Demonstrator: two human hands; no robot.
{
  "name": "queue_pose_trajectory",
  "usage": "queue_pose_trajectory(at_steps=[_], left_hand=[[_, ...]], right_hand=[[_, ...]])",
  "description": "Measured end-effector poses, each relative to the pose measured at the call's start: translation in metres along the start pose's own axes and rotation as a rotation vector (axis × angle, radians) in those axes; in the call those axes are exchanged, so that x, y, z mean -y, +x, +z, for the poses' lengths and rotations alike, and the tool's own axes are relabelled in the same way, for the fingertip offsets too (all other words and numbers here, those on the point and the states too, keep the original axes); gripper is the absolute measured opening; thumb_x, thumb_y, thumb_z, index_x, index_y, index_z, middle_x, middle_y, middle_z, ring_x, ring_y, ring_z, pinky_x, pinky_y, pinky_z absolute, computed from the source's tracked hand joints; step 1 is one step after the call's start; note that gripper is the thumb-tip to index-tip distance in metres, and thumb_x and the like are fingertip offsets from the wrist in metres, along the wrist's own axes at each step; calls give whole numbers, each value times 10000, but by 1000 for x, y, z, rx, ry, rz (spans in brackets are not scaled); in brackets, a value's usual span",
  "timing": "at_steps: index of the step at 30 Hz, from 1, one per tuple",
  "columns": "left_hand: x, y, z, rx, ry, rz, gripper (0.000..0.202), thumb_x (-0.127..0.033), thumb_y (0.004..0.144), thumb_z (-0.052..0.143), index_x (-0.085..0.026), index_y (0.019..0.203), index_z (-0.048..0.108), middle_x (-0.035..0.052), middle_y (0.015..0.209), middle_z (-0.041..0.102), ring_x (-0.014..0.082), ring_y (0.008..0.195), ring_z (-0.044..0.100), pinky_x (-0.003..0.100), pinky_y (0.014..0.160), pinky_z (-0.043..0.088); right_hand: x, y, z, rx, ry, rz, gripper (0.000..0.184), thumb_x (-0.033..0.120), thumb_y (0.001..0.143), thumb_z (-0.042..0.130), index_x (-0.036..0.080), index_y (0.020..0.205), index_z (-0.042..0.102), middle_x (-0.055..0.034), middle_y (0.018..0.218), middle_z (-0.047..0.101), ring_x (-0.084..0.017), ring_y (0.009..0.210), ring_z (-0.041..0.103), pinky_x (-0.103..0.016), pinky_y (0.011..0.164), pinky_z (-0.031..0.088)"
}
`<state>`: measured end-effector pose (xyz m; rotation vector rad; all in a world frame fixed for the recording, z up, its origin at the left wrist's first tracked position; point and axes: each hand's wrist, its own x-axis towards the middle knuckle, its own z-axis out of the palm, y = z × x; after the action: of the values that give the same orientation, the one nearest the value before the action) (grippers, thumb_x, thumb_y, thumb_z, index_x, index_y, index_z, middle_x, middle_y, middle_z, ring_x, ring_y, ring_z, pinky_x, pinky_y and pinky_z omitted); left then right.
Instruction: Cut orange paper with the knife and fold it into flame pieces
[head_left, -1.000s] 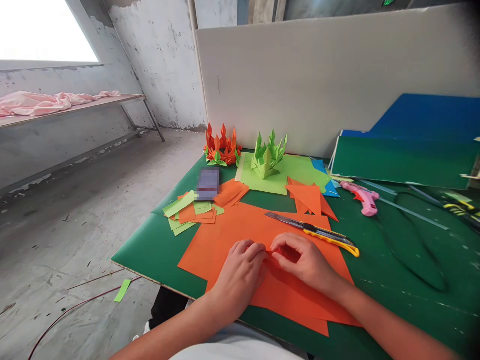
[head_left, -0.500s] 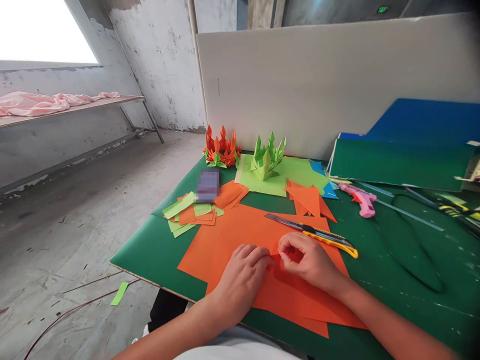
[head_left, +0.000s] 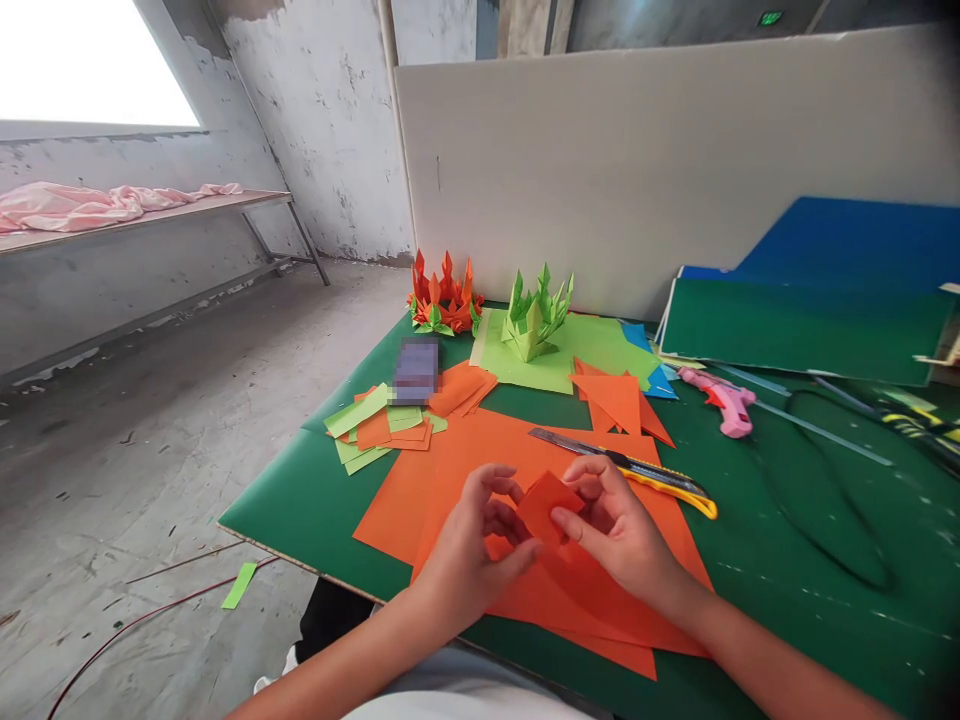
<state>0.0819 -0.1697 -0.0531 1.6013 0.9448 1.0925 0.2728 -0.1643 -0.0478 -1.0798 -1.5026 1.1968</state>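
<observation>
A small folded piece of orange paper (head_left: 549, 506) is raised above the large orange sheets (head_left: 465, 455). My right hand (head_left: 619, 530) pinches it between thumb and fingers at its right side. Thumb and fingers apart, my left hand (head_left: 480, 545) curves around the left side of the paper; whether its fingertips touch the edge I cannot tell. A utility knife (head_left: 630, 468) with a yellow handle lies on the sheets just beyond my right hand, its blade end pointing left.
Behind stand an orange paper crown-like model (head_left: 445, 300) and a light green one (head_left: 534, 325). Green and orange paper pieces (head_left: 375, 430) lie at left beside a blurred dark rectangular object (head_left: 415, 372). A pink glue gun (head_left: 720, 400) with its cable rests on the green tabletop (head_left: 810, 640).
The folded orange paper has come up off the sheets in my right hand and now shows its flat face. My left hand has turned and its fingers have spread.
</observation>
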Motion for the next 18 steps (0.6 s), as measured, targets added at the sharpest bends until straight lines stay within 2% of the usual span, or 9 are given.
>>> queue_pose_trajectory(at_steps=[3, 7, 11, 14, 18], left_hand=[[-4, 1, 1, -6, -108, -13, 418, -151, 806, 641, -240, 1147, 416, 19, 1000, 531, 77, 732, 586, 225, 681, 546], [-8, 1, 0, 1, -141, 1, 250, -197, 840, 639, -209, 1033, 481, 29, 972, 533, 101, 800, 565, 221, 700, 533], [-8, 3, -3, 10, -167, -104, 145, -272, 878, 626, -179, 956, 547, 23, 894, 552, 98, 752, 540, 208, 679, 504], [-9, 4, -4, 5, -134, -141, 135, -287, 874, 632, -163, 882, 579, 21, 833, 576, 106, 726, 551, 210, 659, 488], [-9, 4, -5, -25, -86, -88, 104, -260, 873, 622, -166, 847, 583, 22, 819, 582, 121, 741, 556, 226, 670, 492]], right_hand=[[6, -1, 3, 4, 61, 7, 254, 335, 886, 620, 298, 1028, 413, 35, 869, 546, -123, 703, 606, -248, 632, 547], [11, -4, 5, 23, 2, 40, 384, 294, 877, 622, 304, 1172, 375, 31, 829, 601, -157, 808, 634, -289, 754, 533], [9, -6, 5, 52, -61, 40, 389, 250, 877, 609, 306, 1199, 399, 27, 848, 597, -160, 864, 626, -291, 795, 515], [5, -7, 5, 50, -103, 9, 367, 227, 881, 598, 316, 1194, 427, 15, 895, 597, -163, 908, 616, -294, 812, 516], [3, -8, 6, 9, -214, -93, 360, 207, 879, 594, 329, 1192, 465, -20, 1095, 590, -168, 987, 603, -335, 915, 500]])
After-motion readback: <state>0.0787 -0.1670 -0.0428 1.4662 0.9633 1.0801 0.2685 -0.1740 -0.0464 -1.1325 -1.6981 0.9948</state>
